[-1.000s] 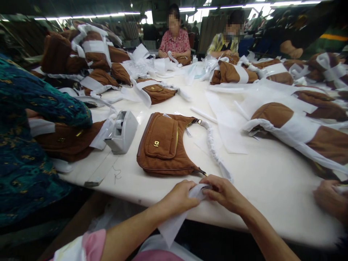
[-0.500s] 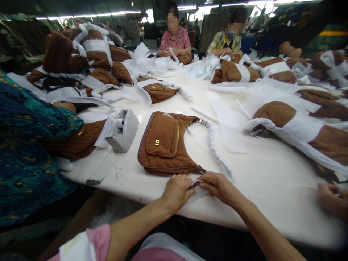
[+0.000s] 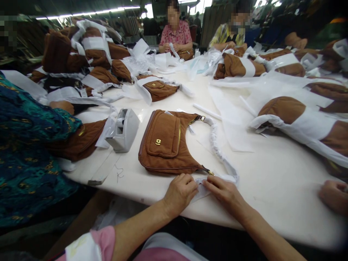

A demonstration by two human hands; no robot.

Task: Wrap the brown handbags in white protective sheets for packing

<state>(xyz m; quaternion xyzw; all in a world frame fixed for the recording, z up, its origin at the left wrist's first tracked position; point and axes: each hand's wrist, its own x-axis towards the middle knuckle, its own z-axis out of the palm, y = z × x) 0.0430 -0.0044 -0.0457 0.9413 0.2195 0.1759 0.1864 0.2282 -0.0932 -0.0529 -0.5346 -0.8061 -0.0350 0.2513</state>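
A brown corduroy handbag (image 3: 165,143) lies flat on the white table (image 3: 272,188) in front of me, its strap (image 3: 217,145) wrapped in white paper. My left hand (image 3: 181,190) and my right hand (image 3: 224,192) meet just below the bag's near corner. Both pinch a strip of white wrapping paper (image 3: 202,185) at the strap's near end, beside the gold buckle (image 3: 208,171). The fingers of both hands are curled and pressed on the paper.
A grey tape dispenser (image 3: 123,130) stands left of the bag. A person in a teal patterned top (image 3: 29,152) works at the left; another person's hand (image 3: 333,195) rests at the right edge. Several paper-wrapped brown bags (image 3: 299,119) and loose white sheets cover the far table, with two people seated beyond.
My hands have moved forward from the table's edge toward the bag's corner, and the paper strip, earlier hanging over the edge, now lies on the table by the strap end.
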